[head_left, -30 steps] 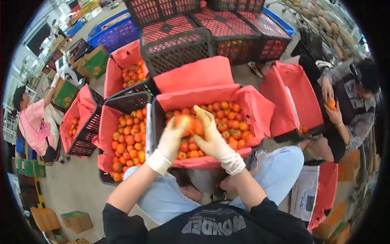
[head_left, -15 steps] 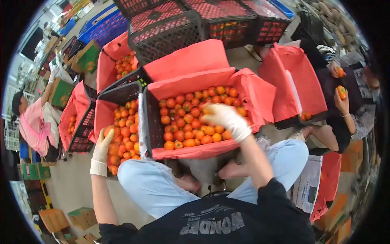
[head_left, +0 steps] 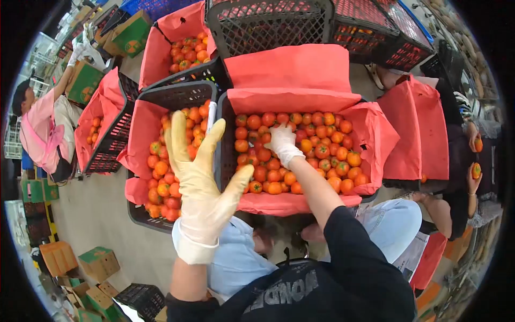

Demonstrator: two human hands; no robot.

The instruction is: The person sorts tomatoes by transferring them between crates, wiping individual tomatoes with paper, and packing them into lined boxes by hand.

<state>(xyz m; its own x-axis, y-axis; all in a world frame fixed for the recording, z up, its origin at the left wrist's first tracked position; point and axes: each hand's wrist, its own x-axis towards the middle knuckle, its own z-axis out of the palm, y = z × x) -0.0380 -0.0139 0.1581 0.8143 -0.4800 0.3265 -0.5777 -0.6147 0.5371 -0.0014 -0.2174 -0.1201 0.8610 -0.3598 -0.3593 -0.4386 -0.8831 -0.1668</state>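
My left hand (head_left: pixel 201 180), in a pale rubber glove, is raised over the left crate with its fingers spread and nothing in them. Below it, tomatoes (head_left: pixel 162 168) fill the red-lined left crate (head_left: pixel 140 213). Inside the middle crate (head_left: pixel 226 115), my right hand (head_left: pixel 283 142), also gloved, reaches down with fingers bent and closed round a tomato (head_left: pixel 291 126), partly hidden by the hand. Red and orange tomatoes (head_left: pixel 322 151) lie around it in a layer. A red liner (head_left: pixel 289 99) folds over the crate's sides.
Another lined crate of tomatoes (head_left: pixel 189 52) stands behind the left one. Stacked black crates (head_left: pixel 271 29) rise at the back. At right, a co-worker's hands hold tomatoes (head_left: pixel 476 170) beside a lined crate (head_left: pixel 416 134). A person in pink (head_left: pixel 45 129) is at far left by cardboard boxes (head_left: pixel 99 261).
My left hand has let go of a tomato and risen rightward, its fingers spreading. My right hand has moved from the middle crate's right part towards its back left. The view has shifted.
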